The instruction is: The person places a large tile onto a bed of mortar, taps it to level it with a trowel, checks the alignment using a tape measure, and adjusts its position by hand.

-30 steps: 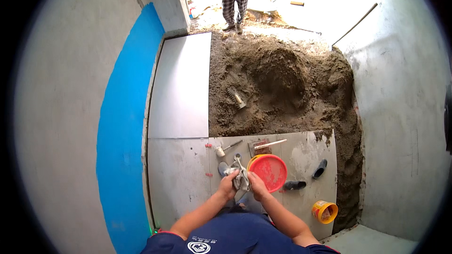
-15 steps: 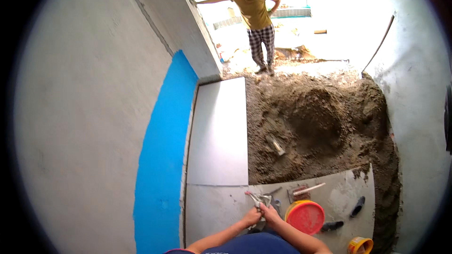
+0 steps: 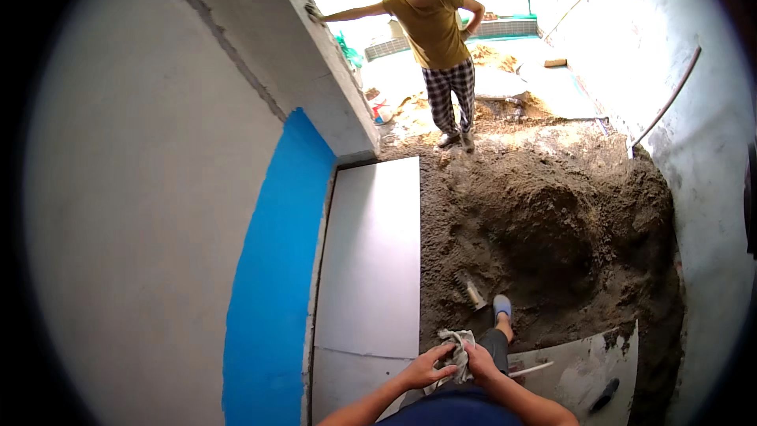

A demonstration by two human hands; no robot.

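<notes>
Low in the view, a crumpled grey-white cloth [image 3: 457,339] is bunched between my two hands. My left hand [image 3: 428,368] grips it from the left, its thumb and fingers curved around the loose folds. On the other side my right hand [image 3: 481,363] is closed on the cloth, partly hiding it. Just beyond my hands, a trowel [image 3: 475,296] with a pale handle lies on the rough mortar bed [image 3: 544,229]. My foot in a blue-grey shoe [image 3: 502,309] stands on the mortar beside the trowel.
Large pale tiles [image 3: 371,260] run along the blue-painted wall strip [image 3: 276,292]. A person in a yellow-brown shirt [image 3: 432,31] stands at the opening, one hand on the pillar. A pale stick [image 3: 532,369] and a dark shoe [image 3: 605,396] lie at right. A hose [image 3: 674,95] leans by the wall.
My foot has stepped forward onto the mortar, and my hands have shifted with the cloth. The view has moved forward; the red-lidded bucket is out of sight.
</notes>
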